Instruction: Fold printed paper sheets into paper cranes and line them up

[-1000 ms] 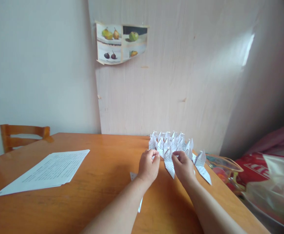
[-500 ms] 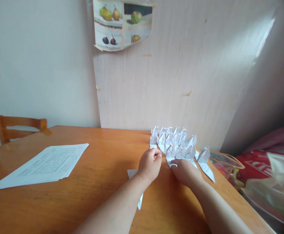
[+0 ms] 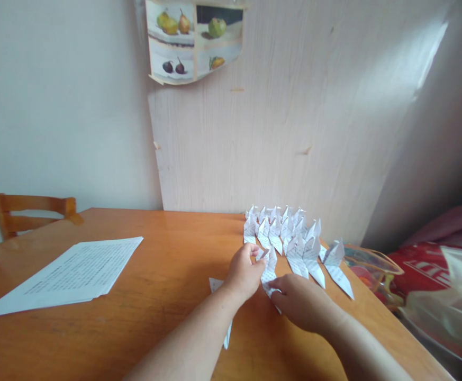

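Between my hands is a folded paper piece, made of printed white paper, with pointed flaps standing up and a flat tail on the table. My left hand pinches one of its upper flaps between thumb and fingers. Fingers of my right hand grip its lower part near the tail, with the thumb mostly hidden. Just beyond stand several similar folded paper pieces in close rows, and one more folded piece sits apart at the right. Partly hidden under my left forearm lies another folded paper.
A stack of printed sheets lies on the left of the wooden table. Behind it is a wooden chair. Bags, one of them red, crowd the table's right edge. A wall meets the table's far side, with fruit pictures above.
The folded paper piece has come away from the front of the group, towards me and slightly left. My left hand now pinches its flap; my right hand has drawn back with it.
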`<state>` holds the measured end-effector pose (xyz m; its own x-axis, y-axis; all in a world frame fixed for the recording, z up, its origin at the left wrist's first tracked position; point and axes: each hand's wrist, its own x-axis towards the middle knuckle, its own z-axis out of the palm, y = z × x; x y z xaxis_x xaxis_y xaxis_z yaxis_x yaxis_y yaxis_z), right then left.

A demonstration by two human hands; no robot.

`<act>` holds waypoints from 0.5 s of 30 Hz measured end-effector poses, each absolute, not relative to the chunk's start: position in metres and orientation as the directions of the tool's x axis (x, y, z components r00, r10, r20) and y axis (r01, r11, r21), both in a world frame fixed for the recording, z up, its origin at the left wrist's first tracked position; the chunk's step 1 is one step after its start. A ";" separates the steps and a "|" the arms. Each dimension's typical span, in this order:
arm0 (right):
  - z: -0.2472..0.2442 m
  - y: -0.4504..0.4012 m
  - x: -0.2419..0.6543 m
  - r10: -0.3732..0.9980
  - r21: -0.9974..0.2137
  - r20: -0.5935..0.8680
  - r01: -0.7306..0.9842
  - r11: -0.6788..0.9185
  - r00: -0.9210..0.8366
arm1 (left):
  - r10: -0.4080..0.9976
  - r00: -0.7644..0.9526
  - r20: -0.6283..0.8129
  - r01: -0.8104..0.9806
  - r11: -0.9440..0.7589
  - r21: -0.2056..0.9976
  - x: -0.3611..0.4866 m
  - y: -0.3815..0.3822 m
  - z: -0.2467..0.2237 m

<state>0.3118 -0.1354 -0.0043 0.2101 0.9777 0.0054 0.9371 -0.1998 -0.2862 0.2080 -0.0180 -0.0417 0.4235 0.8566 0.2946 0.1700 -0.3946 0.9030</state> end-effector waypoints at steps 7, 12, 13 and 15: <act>0.000 -0.128 0.322 0.933 -0.398 0.152 0.884 -0.245 0.326 | 0.826 0.514 0.230 0.095 -0.321 0.942 0.207 -0.023 -0.037; -0.010 -0.116 0.336 0.783 -0.717 0.390 0.694 -0.072 0.484 | 0.800 0.561 0.211 0.051 -0.288 0.956 0.206 -0.027 -0.035; -0.012 -0.114 0.337 0.786 -0.748 0.401 0.664 -0.015 0.470 | 0.796 0.569 0.206 0.047 -0.281 0.959 0.206 -0.027 -0.035; -0.015 -0.112 0.338 0.812 -0.782 0.392 0.621 0.047 0.432 | 0.788 0.585 0.194 0.042 -0.268 0.962 0.206 -0.029 -0.034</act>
<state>0.3379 -0.1115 -0.0150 0.4319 0.8125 0.3916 0.6215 0.0466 -0.7820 0.2061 -0.0287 -0.0339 0.5845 0.7879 0.1938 0.0424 -0.2682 0.9624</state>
